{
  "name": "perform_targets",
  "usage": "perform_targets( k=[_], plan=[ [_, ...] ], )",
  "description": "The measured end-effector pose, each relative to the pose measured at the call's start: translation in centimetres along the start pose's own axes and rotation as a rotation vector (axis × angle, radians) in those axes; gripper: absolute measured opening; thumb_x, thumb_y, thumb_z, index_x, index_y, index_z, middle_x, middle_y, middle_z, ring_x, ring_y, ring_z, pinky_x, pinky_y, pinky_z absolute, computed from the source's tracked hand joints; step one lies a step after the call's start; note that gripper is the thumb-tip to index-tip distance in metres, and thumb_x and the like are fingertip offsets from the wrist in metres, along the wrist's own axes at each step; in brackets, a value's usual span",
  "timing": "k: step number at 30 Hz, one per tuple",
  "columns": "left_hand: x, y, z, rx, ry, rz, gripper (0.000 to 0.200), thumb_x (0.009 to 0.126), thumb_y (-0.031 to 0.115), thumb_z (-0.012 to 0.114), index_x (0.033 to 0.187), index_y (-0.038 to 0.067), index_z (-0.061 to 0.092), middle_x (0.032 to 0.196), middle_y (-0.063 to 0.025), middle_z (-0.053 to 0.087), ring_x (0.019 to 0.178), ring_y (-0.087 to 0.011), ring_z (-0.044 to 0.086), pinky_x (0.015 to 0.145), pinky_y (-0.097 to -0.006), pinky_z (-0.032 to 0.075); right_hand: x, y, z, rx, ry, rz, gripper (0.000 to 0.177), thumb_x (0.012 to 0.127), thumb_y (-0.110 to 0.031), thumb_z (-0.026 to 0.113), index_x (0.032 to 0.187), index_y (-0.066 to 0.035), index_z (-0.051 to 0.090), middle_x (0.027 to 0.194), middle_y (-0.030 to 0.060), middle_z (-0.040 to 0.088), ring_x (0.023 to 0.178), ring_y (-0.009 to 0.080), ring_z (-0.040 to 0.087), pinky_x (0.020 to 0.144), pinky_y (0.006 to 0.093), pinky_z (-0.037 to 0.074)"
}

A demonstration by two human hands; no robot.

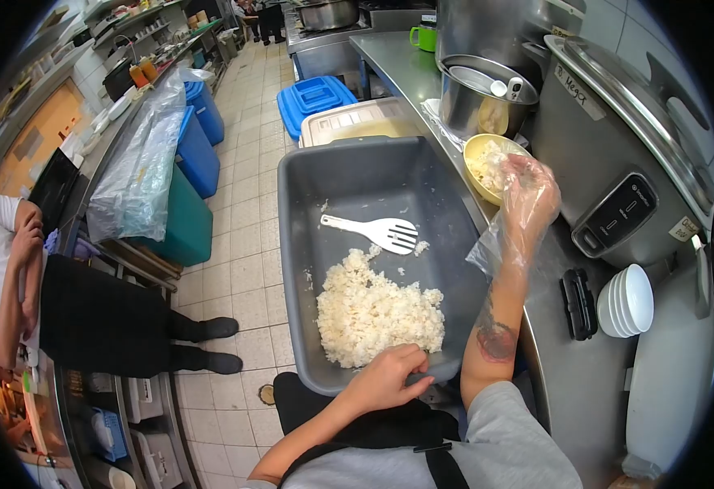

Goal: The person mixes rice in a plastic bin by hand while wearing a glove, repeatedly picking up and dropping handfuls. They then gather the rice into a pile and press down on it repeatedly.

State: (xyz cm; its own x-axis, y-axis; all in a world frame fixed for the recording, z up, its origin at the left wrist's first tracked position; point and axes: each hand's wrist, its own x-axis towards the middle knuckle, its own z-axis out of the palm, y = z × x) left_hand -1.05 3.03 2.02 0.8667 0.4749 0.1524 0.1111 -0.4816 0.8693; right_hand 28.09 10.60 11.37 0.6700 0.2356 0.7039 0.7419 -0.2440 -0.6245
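A large grey tub [292,269] in front of me holds a mound of cooked white rice [373,314] at its near end. Behind the mound lies a white slotted rice paddle [381,235]. My left hand [385,379] is closed over the tub's near rim, bare. On my right hand [528,191] is a loose clear plastic glove. Its fingers are curled together at a yellow bowl [477,147] on the steel counter, with rice at the fingertips; the hand covers part of the bowl.
Along the right counter [564,359] stand a big rice cooker [609,138], a steel pot [463,114], stacked white bowls [630,301] and a black case [578,304]. Blue bins [194,155] line the left side. A person with folded arms [27,253] stands at left.
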Motion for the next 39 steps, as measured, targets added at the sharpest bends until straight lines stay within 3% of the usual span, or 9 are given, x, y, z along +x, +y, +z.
perform_targets(
  k=[5, 14, 17, 20, 23, 25, 29, 38, 39],
  plan=[
    [-0.1, 0.0, 0.0, -0.001, 0.018, 0.01, 0.02, 0.084, 0.014, 0.075, 0.084, 0.003, 0.059, 0.077, -0.01, 0.056, 0.071, -0.0281, 0.058, 0.064, -0.0388, 0.047, 0.3, -1.8, -0.2, -0.196, -0.047, 0.23, 0.013, 0.074, -0.02, 0.082, 0.086, -0.019, 0.078, 0.107, 0.0081, 0.065, 0.095, 0.0358, 0.065, 0.089, 0.0458, 0.051],
    [-0.2, 0.0, 0.0, 0.003, 0.02, 0.008, 0.02, 0.085, 0.014, 0.075, 0.087, 0.002, 0.059, 0.08, -0.0103, 0.056, 0.072, -0.0276, 0.058, 0.064, -0.0382, 0.047, 0.3, 0.5, -0.2, 0.178, 0.122, 0.019, 0.021, 0.079, -0.027, 0.083, 0.082, -0.008, 0.076, 0.101, 0.0127, 0.067, 0.096, 0.0298, 0.067, 0.087, 0.0385, 0.053],
    [-0.2, -0.7, 0.3, 0.024, 0.054, 0.0, 0.03, 0.084, 0.017, 0.078, 0.102, 0.002, 0.059, 0.09, -0.0122, 0.056, 0.077, -0.0273, 0.059, 0.068, -0.0378, 0.049, -2.0, -2.8, -0.8, 0.742, 0.308, 0.018, 0.047, 0.096, -0.043, 0.066, 0.123, -0.004, 0.065, 0.117, 0.0126, 0.065, 0.102, 0.0242, 0.065, 0.091, 0.0386, 0.053],
    [0.2, 0.1, 0.6, 0.025, 0.233, -0.035, 0.054, 0.081, 0.023, 0.081, 0.121, 0.0, 0.053, 0.104, -0.0154, 0.057, 0.083, -0.027, 0.06, 0.074, -0.0373, 0.051, -6.5, -4.5, 0.6, 1.35, 0.089, 0.025, 0.067, 0.101, -0.058, 0.046, 0.146, -0.008, 0.048, 0.129, 0.013, 0.06, 0.121, 0.0245, 0.056, 0.102, 0.0422, 0.046],
    [0.7, 0.3, 0.6, 0.038, 0.448, -0.092, 0.076, 0.079, 0.029, 0.084, 0.134, -0.005, 0.043, 0.112, -0.0197, 0.057, 0.085, -0.0275, 0.06, 0.077, -0.0373, 0.052, -11.7, -9.7, 1.7, 1.683, -0.603, 0.247, 0.097, 0.09, -0.074, 0.05, 0.162, -0.017, 0.02, 0.155, 0.015, 0.038, 0.136, 0.0363, 0.044, 0.109, 0.057, 0.039],
    [0.2, -0.9, 0.7, 0.052, 0.439, -0.168, 0.067, 0.081, 0.03, 0.083, 0.125, -0.006, 0.046, 0.106, -0.0208, 0.058, 0.086, -0.0293, 0.06, 0.076, -0.0395, 0.051, -14.7, -11.0, 2.1, 1.633, -0.986, 0.628, 0.101, 0.084, -0.085, 0.045, 0.163, -0.032, 0.011, 0.164, 0.0185, 0.013, 0.146, 0.0502, 0.023, 0.11, 0.0671, 0.03],
    [-0.6, -1.6, 0.8, 0.023, 0.513, -0.237, 0.022, 0.096, 0.017, 0.064, 0.102, -0.003, 0.057, 0.087, -0.0209, 0.06, 0.078, -0.0375, 0.06, 0.072, -0.0428, 0.05, -16.9, -10.2, 4.0, 1.76, -1.188, 0.905, 0.096, 0.088, -0.081, 0.046, 0.162, -0.04, 0.002, 0.167, 0.021, -0.004, 0.149, 0.0566, 0.002, 0.111, 0.0754, 0.019],
    [0.4, -2.3, 0.0, 0.203, 0.109, 0.015, 0.013, 0.095, 0.014, 0.061, 0.093, 0.001, 0.059, 0.086, -0.0186, 0.061, 0.083, -0.0395, 0.06, 0.075, -0.0473, 0.049, -16.9, -5.2, 7.5, 1.537, -1.32, 0.83, 0.09, 0.092, -0.079, 0.041, 0.163, -0.037, 0.006, 0.169, 0.0132, 0.0, 0.152, 0.0448, 0.007, 0.115, 0.0685, 0.02],
    [0.5, -2.3, -0.1, 0.273, 0.067, 0.019, 0.014, 0.095, 0.015, 0.061, 0.092, 0.002, 0.059, 0.087, -0.0173, 0.061, 0.083, -0.0378, 0.061, 0.075, -0.0464, 0.048, -17.2, -4.8, 7.9, 1.418, -1.314, 0.897, 0.087, 0.095, -0.073, 0.045, 0.162, -0.023, 0.022, 0.166, 0.0154, 0.02, 0.151, 0.0388, 0.023, 0.117, 0.0578, 0.026]
  ],
)
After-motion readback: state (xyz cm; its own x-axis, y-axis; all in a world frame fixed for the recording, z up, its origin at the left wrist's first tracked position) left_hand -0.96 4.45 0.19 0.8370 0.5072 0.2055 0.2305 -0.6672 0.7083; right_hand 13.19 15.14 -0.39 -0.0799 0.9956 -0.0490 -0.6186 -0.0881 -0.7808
